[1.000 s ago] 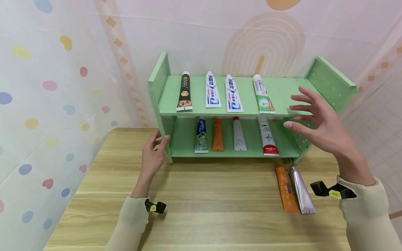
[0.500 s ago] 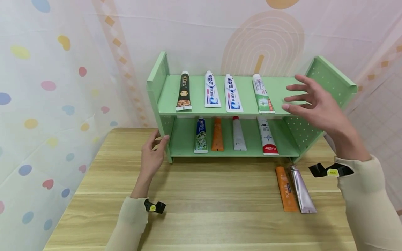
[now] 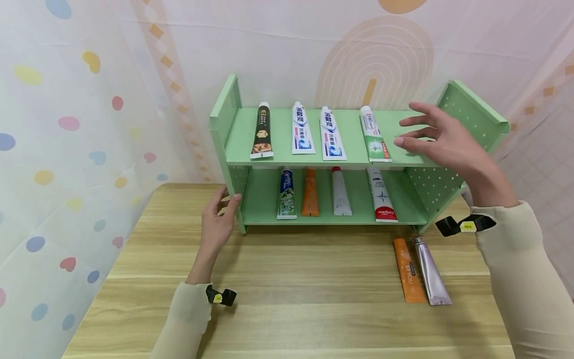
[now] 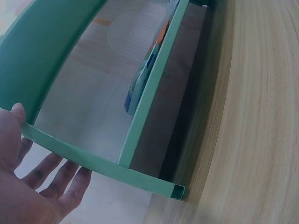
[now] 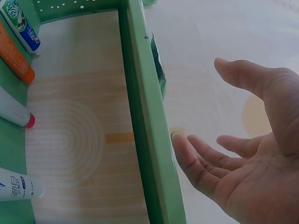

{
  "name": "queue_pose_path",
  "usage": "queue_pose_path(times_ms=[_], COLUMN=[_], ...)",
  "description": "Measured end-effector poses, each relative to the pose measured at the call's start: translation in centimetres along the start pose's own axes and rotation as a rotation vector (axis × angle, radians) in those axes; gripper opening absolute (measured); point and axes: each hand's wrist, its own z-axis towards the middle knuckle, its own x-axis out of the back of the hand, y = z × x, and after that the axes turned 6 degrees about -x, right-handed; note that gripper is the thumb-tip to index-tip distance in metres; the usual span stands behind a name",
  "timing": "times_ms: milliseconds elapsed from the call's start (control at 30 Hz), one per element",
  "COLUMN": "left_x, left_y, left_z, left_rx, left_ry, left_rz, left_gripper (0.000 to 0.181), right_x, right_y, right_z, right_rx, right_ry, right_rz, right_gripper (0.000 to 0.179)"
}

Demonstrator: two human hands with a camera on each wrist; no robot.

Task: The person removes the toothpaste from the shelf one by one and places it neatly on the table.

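Observation:
A green two-tier shelf rack [image 3: 278, 163] stands on the table. My left hand [image 3: 217, 222] holds its left side panel, thumb at the front edge and fingers on the outer face, as the left wrist view shows. My right hand [image 3: 448, 139] hovers by the right part of the upper shelf, fingers spread and gripping nothing. Nearest to it lies a green-and-white toothpaste tube [image 3: 375, 134]. Further left on that tier are two white-and-blue tubes [image 3: 303, 129] and a black tube [image 3: 263, 130]. Below sit a blue-green tube [image 3: 287, 194], an orange tube [image 3: 310, 193], a grey tube [image 3: 342, 192] and a Colgate tube [image 3: 382, 195].
On the wooden table [image 3: 305, 294], in front of the rack's right corner, an orange tube [image 3: 409, 271] and a silvery-pink tube [image 3: 431, 271] lie side by side. A patterned curtain [image 3: 179, 50] hangs behind the rack and along the left.
My right hand has moved up and to the left, from beside the rack's right end to over the upper shelf. The left hand and all the tubes have stayed put.

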Motion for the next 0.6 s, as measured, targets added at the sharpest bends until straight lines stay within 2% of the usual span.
queue_pose_path(times_ms=[333,600], left_x=[0.1,0.1], left_y=[-0.1,-0.1], left_z=[0.0,0.0], left_rx=[-0.005,-0.013], left_ry=[-0.006,-0.005], left_rz=[-0.009,-0.019], left_gripper=[0.052,0.048], right_x=[-0.4,-0.9], right_y=[-1.3,-2.2], right_z=[1.4,2.6], right_rx=[-0.062,-0.097], right_ry=[-0.067,-0.073], right_rz=[-0.026,-0.048], right_gripper=[0.094,0.094])
